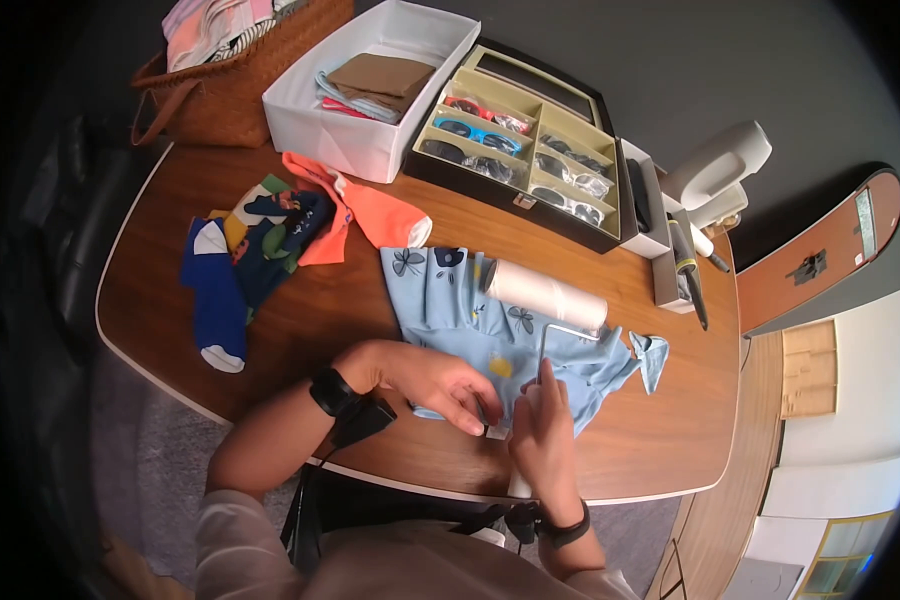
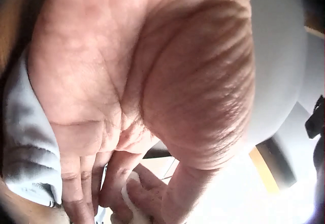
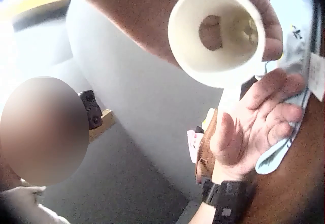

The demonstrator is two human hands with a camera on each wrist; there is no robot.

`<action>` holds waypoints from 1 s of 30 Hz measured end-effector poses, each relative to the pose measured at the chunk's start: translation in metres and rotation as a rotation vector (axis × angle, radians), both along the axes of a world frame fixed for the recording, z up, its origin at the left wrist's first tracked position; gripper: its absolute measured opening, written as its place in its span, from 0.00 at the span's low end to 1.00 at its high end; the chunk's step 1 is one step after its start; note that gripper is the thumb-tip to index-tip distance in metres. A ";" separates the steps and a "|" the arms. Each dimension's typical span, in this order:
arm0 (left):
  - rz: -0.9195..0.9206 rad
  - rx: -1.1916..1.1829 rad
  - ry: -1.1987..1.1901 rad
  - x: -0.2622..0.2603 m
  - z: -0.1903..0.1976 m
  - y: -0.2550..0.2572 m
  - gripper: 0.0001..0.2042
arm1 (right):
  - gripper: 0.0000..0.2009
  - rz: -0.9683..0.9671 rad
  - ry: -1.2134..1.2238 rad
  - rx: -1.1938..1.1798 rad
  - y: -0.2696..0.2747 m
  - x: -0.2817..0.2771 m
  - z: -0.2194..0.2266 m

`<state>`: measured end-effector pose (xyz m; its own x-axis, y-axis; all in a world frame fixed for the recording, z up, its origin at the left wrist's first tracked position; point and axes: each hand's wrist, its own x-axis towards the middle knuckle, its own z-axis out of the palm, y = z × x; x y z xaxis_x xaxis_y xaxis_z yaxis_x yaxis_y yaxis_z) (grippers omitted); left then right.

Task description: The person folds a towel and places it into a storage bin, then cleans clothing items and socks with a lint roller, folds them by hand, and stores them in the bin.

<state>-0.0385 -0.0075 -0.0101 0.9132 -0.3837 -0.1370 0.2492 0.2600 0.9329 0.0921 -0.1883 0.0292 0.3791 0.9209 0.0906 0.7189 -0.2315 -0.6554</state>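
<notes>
My right hand (image 1: 543,428) grips the handle of a lint roller, its index finger stretched along the metal rod. The white roll (image 1: 547,295) lies over a light blue printed garment (image 1: 450,325) spread on the table. In the right wrist view the hollow end of the white handle (image 3: 180,36) sticks out below the fist. My left hand (image 1: 438,385) hovers close over the garment's near edge, its fingers loosely bent and holding nothing. The right wrist view shows the palm of that left hand (image 3: 249,130) turned up near the handle. A small white tag (image 1: 497,432) shows beside its fingertips.
Crumpled clothes, orange (image 1: 385,215) and dark blue (image 1: 218,310), lie at the table's left. Along the back stand a white fabric bin (image 1: 300,120) with folded cloth, a case of sunglasses (image 1: 515,215) and a box (image 1: 667,280) holding a knife-like tool. A wicker basket (image 1: 230,105) is far left.
</notes>
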 end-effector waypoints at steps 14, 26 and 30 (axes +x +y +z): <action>0.034 0.160 0.005 -0.001 0.002 0.003 0.15 | 0.26 0.260 0.170 -0.092 0.016 -0.032 0.055; 0.049 0.000 0.012 -0.002 -0.003 0.006 0.22 | 0.26 -0.054 0.235 0.051 -0.030 -0.013 0.052; 0.028 -0.004 0.042 -0.002 0.003 0.004 0.22 | 0.26 -0.183 0.331 0.022 -0.082 -0.004 0.046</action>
